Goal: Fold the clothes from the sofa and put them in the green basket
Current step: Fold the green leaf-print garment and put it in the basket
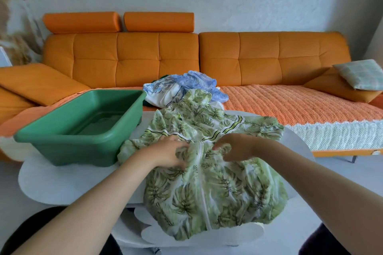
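The garment lies spread on the table, probably to be flattened for folding. The left grip and right grip meet at its middle, fingers curled and pinching bunched cloth. Most of the fabric falls toward six o'clock. The basket stands at ten o'clock, handy for loading. The pile sits on the sofa at twelve.
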`<state>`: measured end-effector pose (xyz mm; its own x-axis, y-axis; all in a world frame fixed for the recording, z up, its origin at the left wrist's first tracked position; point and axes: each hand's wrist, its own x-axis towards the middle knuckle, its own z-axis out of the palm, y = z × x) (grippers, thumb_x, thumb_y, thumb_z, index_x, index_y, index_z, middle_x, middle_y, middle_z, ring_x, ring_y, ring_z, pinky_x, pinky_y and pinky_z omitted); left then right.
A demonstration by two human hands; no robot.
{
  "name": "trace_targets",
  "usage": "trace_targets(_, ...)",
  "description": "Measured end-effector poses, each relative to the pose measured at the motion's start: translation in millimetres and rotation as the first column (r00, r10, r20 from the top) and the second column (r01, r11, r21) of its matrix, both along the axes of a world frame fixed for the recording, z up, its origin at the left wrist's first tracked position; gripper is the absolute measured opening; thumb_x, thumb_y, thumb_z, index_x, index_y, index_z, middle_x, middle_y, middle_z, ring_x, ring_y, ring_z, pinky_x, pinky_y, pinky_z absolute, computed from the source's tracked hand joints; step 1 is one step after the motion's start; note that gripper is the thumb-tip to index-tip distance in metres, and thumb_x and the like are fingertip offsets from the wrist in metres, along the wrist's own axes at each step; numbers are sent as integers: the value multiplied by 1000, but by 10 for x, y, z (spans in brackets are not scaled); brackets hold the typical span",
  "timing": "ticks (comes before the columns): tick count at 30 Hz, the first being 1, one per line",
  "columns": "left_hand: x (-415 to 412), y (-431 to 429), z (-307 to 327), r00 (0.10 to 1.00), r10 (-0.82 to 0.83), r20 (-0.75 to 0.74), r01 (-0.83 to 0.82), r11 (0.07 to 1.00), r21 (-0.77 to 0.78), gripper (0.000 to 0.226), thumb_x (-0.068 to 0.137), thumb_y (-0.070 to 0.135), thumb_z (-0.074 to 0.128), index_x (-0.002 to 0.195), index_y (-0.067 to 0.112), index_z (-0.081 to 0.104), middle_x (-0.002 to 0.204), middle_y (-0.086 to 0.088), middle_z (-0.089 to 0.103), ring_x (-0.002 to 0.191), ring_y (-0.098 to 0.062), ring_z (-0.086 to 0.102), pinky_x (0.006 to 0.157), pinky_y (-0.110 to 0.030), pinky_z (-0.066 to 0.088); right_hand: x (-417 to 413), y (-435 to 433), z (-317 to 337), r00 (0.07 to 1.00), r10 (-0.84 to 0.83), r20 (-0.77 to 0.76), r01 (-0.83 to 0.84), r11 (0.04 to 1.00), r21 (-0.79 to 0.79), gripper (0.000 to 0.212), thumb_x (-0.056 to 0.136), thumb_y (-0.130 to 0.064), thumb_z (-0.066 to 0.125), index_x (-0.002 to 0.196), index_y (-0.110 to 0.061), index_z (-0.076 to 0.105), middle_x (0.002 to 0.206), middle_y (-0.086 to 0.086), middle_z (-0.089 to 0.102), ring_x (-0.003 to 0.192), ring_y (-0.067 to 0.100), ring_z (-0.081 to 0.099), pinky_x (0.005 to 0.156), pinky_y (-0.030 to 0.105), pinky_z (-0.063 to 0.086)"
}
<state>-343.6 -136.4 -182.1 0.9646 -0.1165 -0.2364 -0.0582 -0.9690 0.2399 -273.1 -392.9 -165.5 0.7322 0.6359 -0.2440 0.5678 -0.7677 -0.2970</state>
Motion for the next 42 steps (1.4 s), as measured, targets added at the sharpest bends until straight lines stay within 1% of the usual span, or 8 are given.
trace_targets(4, 60, -27, 30, 949, -36, -312, 45, 999, 24, 68, 72, 69, 74, 134, 46, 58, 147, 13, 47, 133, -21, 48, 110, -41, 40, 24, 59, -36, 984, -33, -176, -19, 958, -285, 96, 77, -28, 84, 152, -47, 27, 157, 5, 34, 117, 29, 61, 96, 48, 54)
trace_targets(9, 139, -3, 122, 854, -109, -510, 22, 985, -173, 35, 81, 64, 68, 100, 36, 77, 98, 15, 76, 86, -10, 74, 88, -33, 51, 124, 215, 129, 926, -105, -362, -23, 943, -332, 55, 84, -26, 80, 133, -35, 58, 133, 6, 61, 76, 23, 74, 52, 32, 59)
trace_targets(13, 443, 49, -19, 996, 5, -92, -17, 991, -131, 13, 95, 39, 59, 89, 30, 68, 96, 8, 72, 79, -11, 70, 65, -23, 50, 345, 425, 46, 993, 9, -117, -27, 987, -160, 31, 96, -25, 62, 127, -29, 63, 126, 4, 67, 94, 18, 73, 78, 40, 62)
trace_targets(17, 851, 95, -124, 953, 147, 264, -87, 971, -224, 17, 97, 25, 51, 107, 31, 64, 111, 7, 66, 87, -8, 62, 70, -27, 51, 719, 636, -76, 983, -56, 173, 56, 998, 6, 42, 95, -17, 55, 134, -32, 56, 142, 1, 54, 124, 23, 56, 103, 44, 49)
trace_targets(25, 1729, 224, -220, 966, 86, 243, -94, 995, 20, 44, 103, 28, 44, 147, 27, 43, 153, -7, 40, 142, -28, 31, 115, -48, 32, 1716, 838, -298, 876, -207, 436, 204, 977, 56, 79, 89, 5, 43, 152, -42, 30, 154, 9, 35, 138, 31, 36, 110, 48, 35)
trace_targets(31, 2198, 272, -598, 988, 99, 120, -119, 977, 175, 63, 98, 66, 28, 155, 47, 10, 167, -2, 0, 153, -33, -4, 118, -64, -5, 2225, 765, -681, 870, -76, 486, 152, 981, -118, 76, 101, -28, 49, 153, -52, -1, 132, 10, 43, 116, 32, 49, 95, 43, 44)
trace_targets(37, 2509, 237, -846, 977, 76, 199, -105, 985, 140, 67, 91, 78, 11, 151, 55, -7, 164, 4, -18, 152, -31, -16, 115, -61, -18, 2558, 417, -575, 841, -72, 537, 224, 949, -224, 52, 102, -23, 51, 146, -48, 38, 133, 11, 40, 97, 27, 61, 69, 35, 53)
trace_targets(42, 2609, 351, -860, 976, 147, 163, -168, 979, 118, 74, 90, 80, 11, 154, 49, -8, 165, 6, -18, 152, -29, -12, 118, -59, -7, 2555, 159, -577, 779, -229, 584, 483, 812, -326, 29, 100, -11, 49, 125, -12, 64, 142, 11, 44, 108, 27, 63, 79, 35, 57)
